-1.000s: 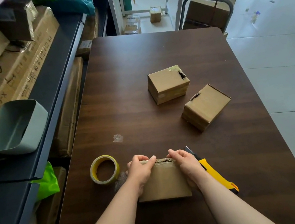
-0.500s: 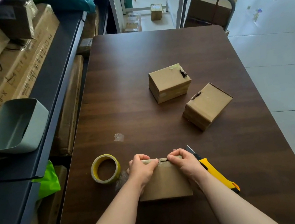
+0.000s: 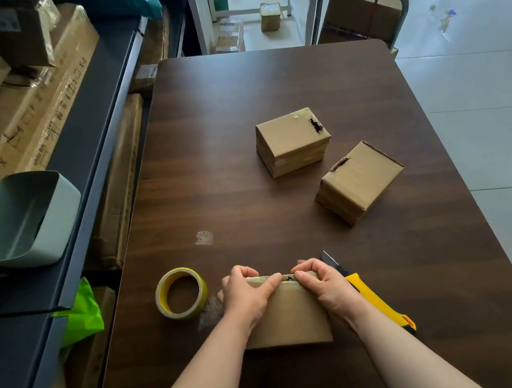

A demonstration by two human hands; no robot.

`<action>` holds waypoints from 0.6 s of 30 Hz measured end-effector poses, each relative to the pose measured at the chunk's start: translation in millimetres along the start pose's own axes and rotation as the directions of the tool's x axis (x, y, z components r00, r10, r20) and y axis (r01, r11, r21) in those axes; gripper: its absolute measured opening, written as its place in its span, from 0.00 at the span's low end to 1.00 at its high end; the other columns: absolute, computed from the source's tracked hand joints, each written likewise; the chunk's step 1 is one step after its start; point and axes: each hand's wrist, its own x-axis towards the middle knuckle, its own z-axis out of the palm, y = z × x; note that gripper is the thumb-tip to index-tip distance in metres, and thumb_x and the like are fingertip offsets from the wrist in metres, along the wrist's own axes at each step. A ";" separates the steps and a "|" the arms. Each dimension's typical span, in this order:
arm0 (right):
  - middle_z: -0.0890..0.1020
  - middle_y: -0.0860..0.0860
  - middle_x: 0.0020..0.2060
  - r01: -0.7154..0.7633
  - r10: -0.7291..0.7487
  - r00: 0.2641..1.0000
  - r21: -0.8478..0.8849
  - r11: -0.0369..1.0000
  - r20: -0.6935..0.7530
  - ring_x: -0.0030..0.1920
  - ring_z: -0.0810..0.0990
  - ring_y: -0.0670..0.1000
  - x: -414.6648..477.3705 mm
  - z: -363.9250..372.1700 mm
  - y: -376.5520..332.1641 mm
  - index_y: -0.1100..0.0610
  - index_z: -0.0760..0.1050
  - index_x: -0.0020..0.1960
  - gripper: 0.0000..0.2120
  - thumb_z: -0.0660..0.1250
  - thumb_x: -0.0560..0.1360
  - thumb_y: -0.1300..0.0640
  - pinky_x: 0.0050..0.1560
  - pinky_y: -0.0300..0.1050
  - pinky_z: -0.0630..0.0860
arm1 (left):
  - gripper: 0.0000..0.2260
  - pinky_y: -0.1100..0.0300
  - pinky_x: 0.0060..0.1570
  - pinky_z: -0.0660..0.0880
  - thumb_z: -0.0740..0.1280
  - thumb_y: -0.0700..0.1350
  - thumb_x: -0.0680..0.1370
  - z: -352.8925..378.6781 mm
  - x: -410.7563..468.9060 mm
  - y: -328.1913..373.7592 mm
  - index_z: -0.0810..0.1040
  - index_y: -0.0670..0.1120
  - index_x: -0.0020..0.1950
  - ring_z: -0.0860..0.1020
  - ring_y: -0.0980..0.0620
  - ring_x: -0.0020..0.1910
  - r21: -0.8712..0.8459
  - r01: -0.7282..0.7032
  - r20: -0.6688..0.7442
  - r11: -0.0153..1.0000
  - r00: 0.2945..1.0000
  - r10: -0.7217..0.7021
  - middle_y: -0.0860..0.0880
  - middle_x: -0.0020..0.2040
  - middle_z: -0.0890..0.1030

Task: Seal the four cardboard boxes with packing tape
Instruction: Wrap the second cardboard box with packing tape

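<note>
1. Your left hand [image 3: 247, 293] and right hand [image 3: 327, 286] curl over the far top edge of the near box [image 3: 285, 319], gripping it by the tabletop's [image 3: 231, 96] near edge.
2. The tape roll [image 3: 180, 292] lies just left of the box and the knife [image 3: 374, 299] just right.
3. The second box [image 3: 291, 140] and third box [image 3: 359, 181] sit well apart, farther back.

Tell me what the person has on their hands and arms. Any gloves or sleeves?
No gloves. The left hand and the right hand are bare, and no rings show. The left arm and the right arm are bare too: no sleeve, watch or bracelet shows, down to where the picture ends.
</note>
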 end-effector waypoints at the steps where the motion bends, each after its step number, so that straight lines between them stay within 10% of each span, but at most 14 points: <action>1: 0.75 0.45 0.61 -0.003 0.003 1.000 0.028 1.000 -0.001 0.61 0.74 0.47 0.0 0.2 2.0 0.53 0.79 0.49 0.02 0.67 0.78 0.56 0.57 0.44 0.73 | 0.19 0.57 0.54 0.69 0.72 0.60 0.70 -0.8 -0.6 -0.3 0.70 0.53 0.53 0.68 0.49 0.59 0.003 -0.012 0.010 1.000 1.000 0.012 0.50 0.58 0.70; 18: 0.76 0.43 0.53 -0.015 0.014 1.000 -0.064 0.998 -0.021 0.53 0.76 0.45 -8.3 5.7 -9.2 0.54 0.76 0.51 0.05 0.68 0.77 0.54 0.42 0.38 0.73 | 0.20 0.54 0.58 0.71 0.72 0.62 0.70 1.6 -1.4 -1.5 0.70 0.53 0.52 0.68 0.48 0.59 0.031 -0.034 -0.025 0.999 0.999 0.035 0.51 0.56 0.68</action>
